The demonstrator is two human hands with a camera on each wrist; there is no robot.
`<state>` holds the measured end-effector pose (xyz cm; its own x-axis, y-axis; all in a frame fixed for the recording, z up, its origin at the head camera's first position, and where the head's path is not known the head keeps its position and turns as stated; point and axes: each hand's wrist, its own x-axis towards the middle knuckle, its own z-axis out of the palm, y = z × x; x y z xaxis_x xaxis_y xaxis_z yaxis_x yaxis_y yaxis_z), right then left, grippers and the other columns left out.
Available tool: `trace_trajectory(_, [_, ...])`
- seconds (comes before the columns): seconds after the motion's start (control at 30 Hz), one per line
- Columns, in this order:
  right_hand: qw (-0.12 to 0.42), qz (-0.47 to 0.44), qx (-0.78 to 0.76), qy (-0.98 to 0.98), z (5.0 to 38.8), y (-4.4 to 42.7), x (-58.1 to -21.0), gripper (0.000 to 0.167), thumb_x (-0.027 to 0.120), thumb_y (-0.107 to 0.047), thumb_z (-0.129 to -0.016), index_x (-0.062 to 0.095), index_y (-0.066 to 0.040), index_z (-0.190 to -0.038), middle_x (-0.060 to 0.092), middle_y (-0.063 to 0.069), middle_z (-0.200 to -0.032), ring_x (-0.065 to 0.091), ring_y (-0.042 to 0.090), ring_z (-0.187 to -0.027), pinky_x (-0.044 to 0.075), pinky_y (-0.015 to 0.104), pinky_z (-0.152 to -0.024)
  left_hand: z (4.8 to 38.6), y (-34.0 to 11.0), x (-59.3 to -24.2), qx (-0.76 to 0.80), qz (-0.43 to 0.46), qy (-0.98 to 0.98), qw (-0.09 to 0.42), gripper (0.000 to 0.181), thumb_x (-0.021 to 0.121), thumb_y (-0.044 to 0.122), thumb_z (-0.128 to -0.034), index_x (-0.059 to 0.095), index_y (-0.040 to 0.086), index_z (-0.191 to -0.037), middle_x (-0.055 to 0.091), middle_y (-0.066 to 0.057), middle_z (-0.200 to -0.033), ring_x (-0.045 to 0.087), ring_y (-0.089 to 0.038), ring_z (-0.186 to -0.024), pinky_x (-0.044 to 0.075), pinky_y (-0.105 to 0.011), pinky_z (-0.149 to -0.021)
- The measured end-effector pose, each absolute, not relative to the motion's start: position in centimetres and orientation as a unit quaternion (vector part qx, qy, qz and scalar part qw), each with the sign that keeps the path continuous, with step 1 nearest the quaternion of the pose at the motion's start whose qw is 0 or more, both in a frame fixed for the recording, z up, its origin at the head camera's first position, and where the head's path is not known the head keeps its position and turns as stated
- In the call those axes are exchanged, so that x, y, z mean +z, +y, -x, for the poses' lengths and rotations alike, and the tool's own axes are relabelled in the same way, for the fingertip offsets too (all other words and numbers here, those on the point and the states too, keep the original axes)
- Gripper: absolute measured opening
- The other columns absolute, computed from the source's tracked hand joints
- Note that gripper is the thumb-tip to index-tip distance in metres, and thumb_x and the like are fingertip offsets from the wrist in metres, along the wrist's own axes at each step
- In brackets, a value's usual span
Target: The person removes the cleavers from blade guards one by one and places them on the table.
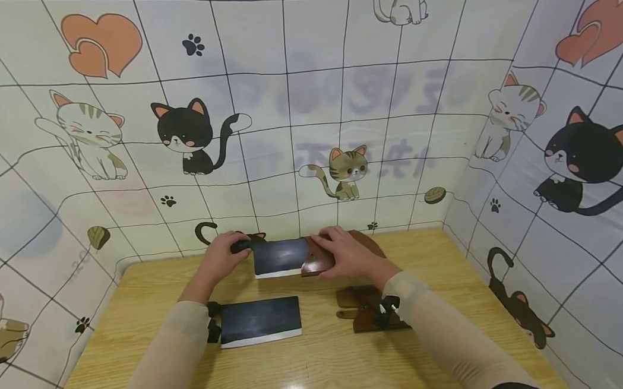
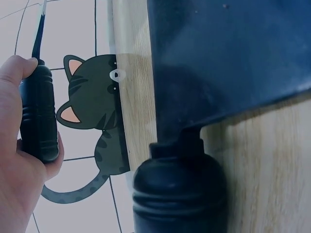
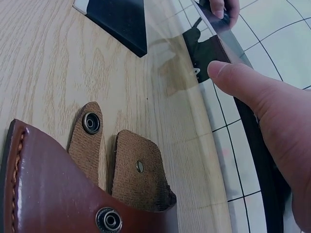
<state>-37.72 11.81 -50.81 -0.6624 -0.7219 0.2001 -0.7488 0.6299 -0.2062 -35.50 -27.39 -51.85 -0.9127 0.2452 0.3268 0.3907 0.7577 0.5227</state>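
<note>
My left hand [image 1: 221, 259] grips the black handle [image 2: 39, 116] of a cleaver [image 1: 278, 257] with a dark blade and a bright cutting edge facing down. Part of that blade is hidden inside a shiny brown leather sheath [image 1: 310, 267]. Around the sheath, my right hand [image 1: 347, 255] holds on, its thumb [image 3: 257, 90] along the near face and its fingers over the top. Both things are raised near the table's back edge. Below my left wrist lies a second cleaver [image 1: 260, 319], black-handled. A second brown sheath [image 1: 367, 316] lies under my right wrist, its snap strap [image 3: 87, 141] sticking out.
The light wooden table [image 1: 306, 367] meets a white cloth [image 1: 268, 191] at its back, printed with grid lines and cartoon cats. More of this cloth hangs at both sides. The second cleaver's edge points toward the front of the table.
</note>
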Motion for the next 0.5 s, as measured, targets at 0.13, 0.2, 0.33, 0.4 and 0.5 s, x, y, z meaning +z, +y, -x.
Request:
trace_trajectory(0.13, [0.044, -0.406, 0.141, -0.902, 37.83, 12.07, -50.91, 0.111, 0.096, -0.055, -0.084, 0.042, -0.013, -0.172, 0.045, 0.013, -0.160, 0.042, 0.031, -0.143, 0.043, 0.053, -0.117, 35.43, -27.56, -51.82, -0.303, 0.171, -0.930, 0.117, 0.032, 0.078, 0.019, -0.1061, 0.076, 0.005, -0.134, 0.071, -0.017, -0.135, 0.062, -0.047, -0.127, 0.052, -0.066, -0.103])
trace_trajectory(0.2, [0.045, -0.406, 0.143, -0.901, 37.88, 12.15, -50.92, 0.111, 0.096, -0.054, -0.084, 0.043, -0.011, -0.171, 0.045, 0.013, -0.160, 0.042, 0.031, -0.144, 0.043, 0.053, -0.118, 35.42, -27.64, -51.82, -0.301, 0.171, -0.931, 0.118, 0.031, 0.078, 0.019, -0.1063, 0.076, 0.005, -0.134, 0.072, -0.017, -0.132, 0.063, -0.047, -0.126, 0.052, -0.066, -0.101])
trace_trajectory(0.33, [0.049, -0.405, 0.142, -0.902, 37.83, 12.22, -50.78, 0.110, 0.096, -0.054, -0.083, 0.044, -0.010, -0.170, 0.046, 0.013, -0.160, 0.041, 0.032, -0.147, 0.042, 0.054, -0.119, 35.33, -27.79, -51.82, -0.302, 0.167, -0.931, 0.119, 0.031, 0.079, 0.019, -0.1055, 0.076, 0.005, -0.133, 0.073, -0.016, -0.127, 0.065, -0.045, -0.122, 0.052, -0.065, -0.100])
trace_trajectory(0.4, [0.050, -0.406, 0.141, -0.902, 37.79, 12.25, -50.69, 0.110, 0.096, -0.055, -0.083, 0.044, -0.010, -0.170, 0.046, 0.014, -0.160, 0.041, 0.033, -0.147, 0.042, 0.055, -0.119, 35.31, -27.86, -51.86, -0.302, 0.166, -0.931, 0.119, 0.031, 0.079, 0.019, -0.1054, 0.076, 0.005, -0.133, 0.073, -0.016, -0.127, 0.065, -0.045, -0.121, 0.052, -0.065, -0.100])
trace_trajectory(0.5, [0.047, -0.408, 0.138, -0.901, 37.82, 12.37, -50.74, 0.111, 0.095, -0.055, -0.085, 0.042, -0.010, -0.171, 0.044, 0.014, -0.162, 0.041, 0.034, -0.149, 0.042, 0.057, -0.119, 35.32, -27.98, -51.95, -0.301, 0.163, -0.932, 0.116, 0.033, 0.078, 0.021, -0.1060, 0.076, 0.005, -0.135, 0.072, -0.016, -0.130, 0.064, -0.045, -0.126, 0.051, -0.066, -0.104])
